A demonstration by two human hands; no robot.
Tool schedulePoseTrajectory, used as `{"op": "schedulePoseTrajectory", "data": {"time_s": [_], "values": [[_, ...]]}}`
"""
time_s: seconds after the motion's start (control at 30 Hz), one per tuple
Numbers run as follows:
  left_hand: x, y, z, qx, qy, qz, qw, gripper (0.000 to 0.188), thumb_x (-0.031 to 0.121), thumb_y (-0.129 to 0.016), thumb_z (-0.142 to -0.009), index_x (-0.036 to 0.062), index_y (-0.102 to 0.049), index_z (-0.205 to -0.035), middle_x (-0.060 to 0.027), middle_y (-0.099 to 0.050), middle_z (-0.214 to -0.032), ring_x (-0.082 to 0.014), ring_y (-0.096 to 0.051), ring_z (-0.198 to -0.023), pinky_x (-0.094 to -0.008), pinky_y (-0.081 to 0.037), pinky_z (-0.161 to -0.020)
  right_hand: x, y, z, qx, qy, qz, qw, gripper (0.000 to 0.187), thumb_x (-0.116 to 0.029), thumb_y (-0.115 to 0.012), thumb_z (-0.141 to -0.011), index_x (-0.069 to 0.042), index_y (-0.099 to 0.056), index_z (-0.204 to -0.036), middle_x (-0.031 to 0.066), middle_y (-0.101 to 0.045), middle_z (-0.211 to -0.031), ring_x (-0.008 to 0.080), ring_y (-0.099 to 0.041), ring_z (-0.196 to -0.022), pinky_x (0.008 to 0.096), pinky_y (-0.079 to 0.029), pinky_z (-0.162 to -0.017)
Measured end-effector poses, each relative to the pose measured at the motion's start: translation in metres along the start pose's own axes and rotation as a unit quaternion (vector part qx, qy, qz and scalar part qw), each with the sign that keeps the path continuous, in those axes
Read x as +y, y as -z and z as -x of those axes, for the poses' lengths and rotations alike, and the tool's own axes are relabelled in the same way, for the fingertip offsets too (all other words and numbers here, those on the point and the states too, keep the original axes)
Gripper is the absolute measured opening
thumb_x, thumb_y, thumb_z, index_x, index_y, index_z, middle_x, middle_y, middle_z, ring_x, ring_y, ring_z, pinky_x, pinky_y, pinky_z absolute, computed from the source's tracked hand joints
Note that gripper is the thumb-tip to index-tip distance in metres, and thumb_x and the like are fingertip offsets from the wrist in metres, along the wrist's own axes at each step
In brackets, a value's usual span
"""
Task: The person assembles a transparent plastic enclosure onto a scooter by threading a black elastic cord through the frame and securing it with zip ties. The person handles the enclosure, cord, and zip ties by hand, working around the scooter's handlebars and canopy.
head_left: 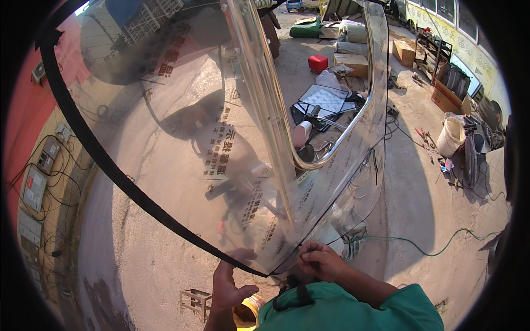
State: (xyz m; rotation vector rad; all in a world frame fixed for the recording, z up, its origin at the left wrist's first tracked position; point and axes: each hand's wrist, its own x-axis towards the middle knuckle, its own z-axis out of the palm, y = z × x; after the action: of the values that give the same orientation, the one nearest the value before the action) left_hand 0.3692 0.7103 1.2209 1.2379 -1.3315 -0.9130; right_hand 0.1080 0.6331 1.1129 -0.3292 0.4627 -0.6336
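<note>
A large see-through plastic sheet with dark printing stands before me, edged on the left by a black strip. A bright metal frame with a rounded corner rises on its right side. The sheet narrows to a low corner close to my body. My left hand is at the strip left of that corner, thumb spread away, with its fingers seen dimly through the sheet. Beside the corner's right edge, my right hand is closed in a pinch; what lies between its fingertips is hidden.
Below my left hand are a yellow bucket and a small stool-like frame. Beyond the sheet lie a red box and a quilted silvery pad. A whitish bucket, scattered tools and a green hose lie to the right.
</note>
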Motion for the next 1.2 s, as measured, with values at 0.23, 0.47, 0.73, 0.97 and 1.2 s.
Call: {"op": "schedulePoseTrajectory", "data": {"time_s": [0.23,0.47,0.73,0.97,1.2], "values": [[0.010,-0.014,-0.026,-0.042,-0.127,-0.191,0.972,0.007,-0.001,-0.071,-0.086,-0.0007,-0.074,-0.093,-0.0138,-0.072,-0.094,-0.0271,-0.069,-0.086,-0.0375,-0.056,-0.078,-0.003,0.001,0.013,0.016,-0.011,0.009,1.000,0.012,-0.006,-0.063,-0.096,-0.007,-0.063,-0.108,0.0079,-0.071,-0.097,0.0114,-0.061,-0.071,0.0232,-0.046,-0.058],[0.013,-0.011,-0.029,-0.025,-0.089,-0.181,0.979,0.013,0.008,-0.065,-0.089,-0.0007,-0.074,-0.085,-0.0130,-0.071,-0.087,-0.0215,-0.065,-0.079,-0.0349,-0.053,-0.073,-0.011,0.012,0.024,0.036,0.008,0.072,0.997,0.017,-0.011,-0.068,-0.100,-0.005,-0.065,-0.115,0.0069,-0.074,-0.102,0.0098,-0.063,-0.073,0.0217,-0.049,-0.061],[-0.004,0.006,-0.042,-0.073,-0.051,-0.136,0.987,0.010,0.002,-0.067,-0.084,-0.0011,-0.076,-0.087,-0.0138,-0.072,-0.087,-0.0232,-0.067,-0.079,-0.0352,-0.054,-0.073,-0.017,0.021,0.036,0.126,0.051,0.048,0.990,0.025,-0.017,-0.070,-0.102,-0.003,-0.066,-0.122,0.0063,-0.074,-0.099,0.0096,-0.062,-0.072,0.0227,-0.049,-0.060],[0.011,0.022,-0.058,-0.162,-0.087,-0.176,0.967,0.011,0.004,-0.069,-0.083,-0.0008,-0.076,-0.088,-0.0155,-0.077,-0.085,-0.0248,-0.070,-0.079,-0.0369,-0.056,-0.074,0.006,0.021,0.011,0.109,0.083,-0.009,0.991,0.023,-0.017,-0.068,-0.103,-0.003,-0.066,-0.121,0.0070,-0.073,-0.098,0.0101,-0.060,-0.070,0.0228,-0.046,-0.059],[-0.002,0.044,-0.068,-0.158,-0.053,-0.152,0.974,0.013,0.008,-0.069,-0.085,-0.0023,-0.076,-0.087,-0.0143,-0.074,-0.087,-0.0201,-0.066,-0.074,-0.0361,-0.053,-0.069,0.010,0.001,-0.006,0.126,0.112,0.000,0.986,0.018,-0.015,-0.066,-0.103,-0.004,-0.065,-0.117,0.0074,-0.072,-0.096,0.0091,-0.059,-0.069,0.0231,-0.043,-0.056]]}}
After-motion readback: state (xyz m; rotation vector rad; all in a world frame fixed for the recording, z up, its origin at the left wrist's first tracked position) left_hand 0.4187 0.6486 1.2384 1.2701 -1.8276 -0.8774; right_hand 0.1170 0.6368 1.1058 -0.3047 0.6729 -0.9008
